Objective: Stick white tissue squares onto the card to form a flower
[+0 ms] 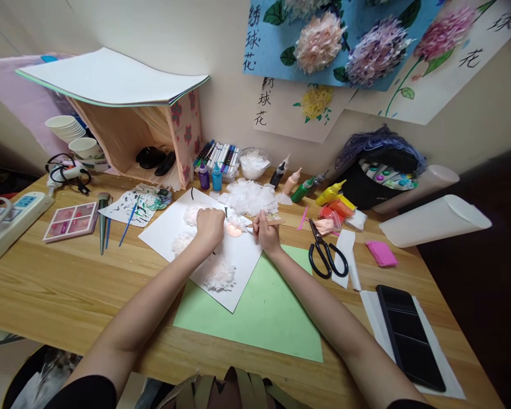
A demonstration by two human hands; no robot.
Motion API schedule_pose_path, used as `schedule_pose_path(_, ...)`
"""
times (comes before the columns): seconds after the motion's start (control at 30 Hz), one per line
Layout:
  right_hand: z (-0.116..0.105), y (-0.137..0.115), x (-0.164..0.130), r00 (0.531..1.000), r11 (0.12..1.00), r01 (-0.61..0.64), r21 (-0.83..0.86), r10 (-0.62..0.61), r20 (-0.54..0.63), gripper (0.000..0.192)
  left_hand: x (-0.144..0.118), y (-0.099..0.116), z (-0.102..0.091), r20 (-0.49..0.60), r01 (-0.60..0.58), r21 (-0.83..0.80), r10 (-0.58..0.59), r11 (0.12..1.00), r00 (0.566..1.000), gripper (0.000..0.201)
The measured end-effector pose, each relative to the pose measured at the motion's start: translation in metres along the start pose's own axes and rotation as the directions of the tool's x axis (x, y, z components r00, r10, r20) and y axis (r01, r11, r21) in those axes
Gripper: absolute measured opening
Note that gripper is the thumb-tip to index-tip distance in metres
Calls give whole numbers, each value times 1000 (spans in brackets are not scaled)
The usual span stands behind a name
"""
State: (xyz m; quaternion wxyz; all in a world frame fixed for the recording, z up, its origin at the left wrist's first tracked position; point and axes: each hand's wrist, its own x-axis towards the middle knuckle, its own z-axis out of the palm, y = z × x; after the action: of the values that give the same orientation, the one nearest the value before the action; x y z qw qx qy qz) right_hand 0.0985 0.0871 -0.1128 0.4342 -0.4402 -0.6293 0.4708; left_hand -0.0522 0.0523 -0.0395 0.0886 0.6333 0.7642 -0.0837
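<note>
My left hand (212,227) is closed over the white sheet (238,289), beside a small tuft of white paper petals (237,220). Whatever its fingers pinch is hidden. In my right hand (266,234), at the sheet's right edge, is a thin wood-coloured stick (276,222), its narrow end toward a round peach patch (234,229). Fluffy pale paper flowers sit on the sheet: a large one (219,274) toward me, others partly behind my left hand and forearm. A pile of loose white paper pieces (251,197) lies just beyond the sheet.
Under the sheet lies green paper (276,301). Black-handled scissors (326,253) rest at right, near a black palette box (411,335). Paint bottles (302,190), markers (219,159) and a bowl (255,163) line the back. Brushes (128,223) and a pink palette (71,221) lie left.
</note>
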Motion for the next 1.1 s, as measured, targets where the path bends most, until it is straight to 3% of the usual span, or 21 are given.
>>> schedule_pose_path(0.17,1,-4,0,992,989,77,-124,-63,111,54,-1,0,-1,5,-1,-10,2,1000,1000,23)
schedule_pose_path(0.3,4,-4,2,991,989,89,-114,-77,105,53,0,-1,-1,3,-5,-18,5,1000,1000,24)
schedule_pose_path(0.43,4,-2,1,997,996,64,-56,-61,57,54,1,-2,2,-7,-6,-24,6,1000,1000,24)
schedule_pose_path(0.6,-5,4,5,993,997,41,63,-34,-116,52,1,-7,1,-7,-33,-51,33,998,999,20)
schedule_pose_path(0.7,-10,6,10,989,993,34,113,-17,-147,48,3,-28,-8,-37,-44,-108,41,993,998,21)
schedule_pose_path(0.8,-10,6,12,994,989,29,142,-13,-113,48,10,-67,-18,-138,97,-200,-126,975,982,28)
schedule_pose_path(0.9,-8,4,10,996,987,39,155,-27,-80,49,21,-109,-20,-67,276,-192,-293,942,954,36)
schedule_pose_path(1.0,-7,3,8,997,986,54,155,-43,-72,50,29,-136,-13,0,298,-194,-303,935,953,31)
schedule_pose_path(1.1,-7,4,8,994,987,76,144,-63,-92,50,34,-145,-4,44,297,-204,-294,933,955,26)
